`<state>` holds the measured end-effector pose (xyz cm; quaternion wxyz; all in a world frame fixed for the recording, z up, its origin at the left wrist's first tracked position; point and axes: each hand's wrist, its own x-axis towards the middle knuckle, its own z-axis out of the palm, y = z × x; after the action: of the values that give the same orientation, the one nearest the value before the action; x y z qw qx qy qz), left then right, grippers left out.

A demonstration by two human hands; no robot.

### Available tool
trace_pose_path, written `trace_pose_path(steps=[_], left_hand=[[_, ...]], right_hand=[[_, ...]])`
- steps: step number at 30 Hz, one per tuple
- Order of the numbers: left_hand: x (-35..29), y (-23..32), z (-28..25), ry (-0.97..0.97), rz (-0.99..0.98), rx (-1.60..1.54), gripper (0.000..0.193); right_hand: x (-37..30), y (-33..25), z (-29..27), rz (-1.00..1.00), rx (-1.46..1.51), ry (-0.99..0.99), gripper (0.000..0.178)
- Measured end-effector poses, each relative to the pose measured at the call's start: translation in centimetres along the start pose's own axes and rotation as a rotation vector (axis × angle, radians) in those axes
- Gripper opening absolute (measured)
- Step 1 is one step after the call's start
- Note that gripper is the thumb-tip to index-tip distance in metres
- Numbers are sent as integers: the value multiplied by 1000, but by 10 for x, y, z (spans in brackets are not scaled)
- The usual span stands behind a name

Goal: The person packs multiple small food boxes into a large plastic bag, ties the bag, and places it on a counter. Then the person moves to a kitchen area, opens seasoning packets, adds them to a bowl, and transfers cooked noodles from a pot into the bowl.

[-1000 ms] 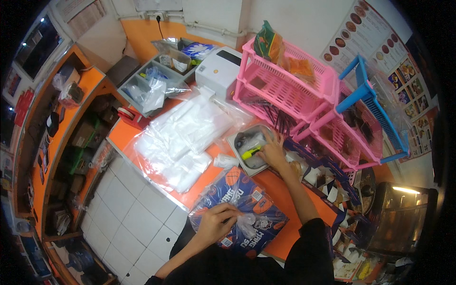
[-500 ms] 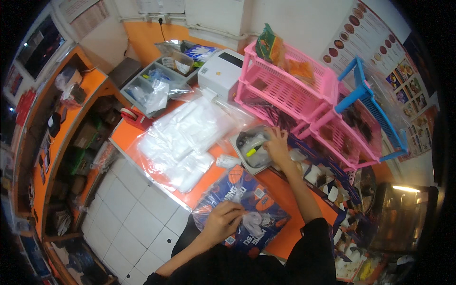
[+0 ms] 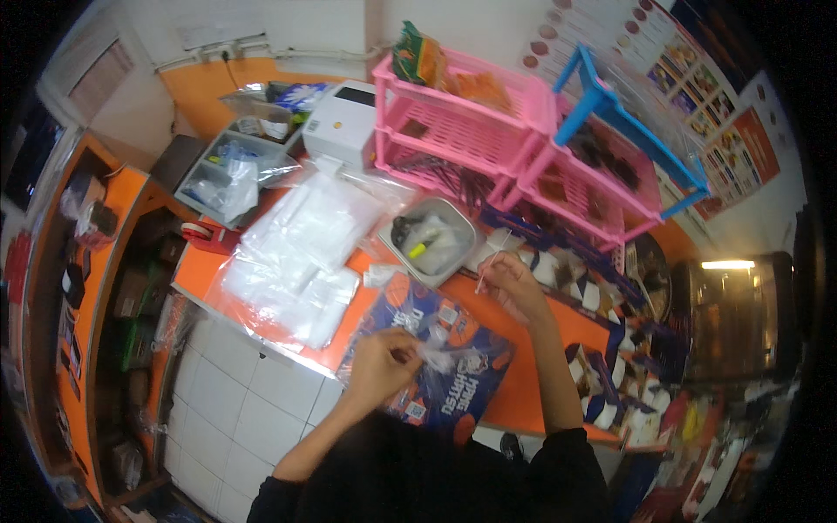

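A blue and orange printed box (image 3: 466,394) lies inside a clear plastic bag (image 3: 433,356) at the table's near edge. My left hand (image 3: 381,364) pinches the bag's gathered top above the box. To the right, my right hand (image 3: 513,286) is raised with its fingers closed on a thin pale loop or strand (image 3: 485,272); its exact kind is too small to tell. Just beyond the box stands a grey plastic tub (image 3: 473,235) with small clear bags and a yellow-green item in it. A small white packet (image 3: 381,275) lies beside the tub.
A stack of clear plastic bags (image 3: 305,244) covers the table's left side. Behind are a white printer (image 3: 336,131), a grey divided bin (image 3: 205,199), and pink racks (image 3: 471,131) with a blue tray (image 3: 645,148). Several folded boxes (image 3: 602,296) line the right edge.
My right hand has come out of the grey tub toward me, now with a thin pale strand in its fingers. My left hand keeps its pinch on the bag. The view has shifted.
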<state>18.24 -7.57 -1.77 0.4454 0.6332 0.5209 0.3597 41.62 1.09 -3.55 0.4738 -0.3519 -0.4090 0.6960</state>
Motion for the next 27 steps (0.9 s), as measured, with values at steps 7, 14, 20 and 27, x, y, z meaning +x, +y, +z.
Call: trace_pose_path(steps=[7, 14, 20, 27], left_hand=[[12, -3, -10, -145, -123, -1, 13], [25, 0, -23, -387, -77, -12, 16], [26, -5, -25, -423, -24, -107, 16], [15, -11, -22, -419, 431, 15, 21]], right_hand=[[-88, 2, 73, 200, -131, 5, 8], [-99, 31, 98, 161, -146, 190, 15], [-106, 41, 110, 138, -153, 387, 18], [-106, 48, 107, 38, -256, 418, 18]])
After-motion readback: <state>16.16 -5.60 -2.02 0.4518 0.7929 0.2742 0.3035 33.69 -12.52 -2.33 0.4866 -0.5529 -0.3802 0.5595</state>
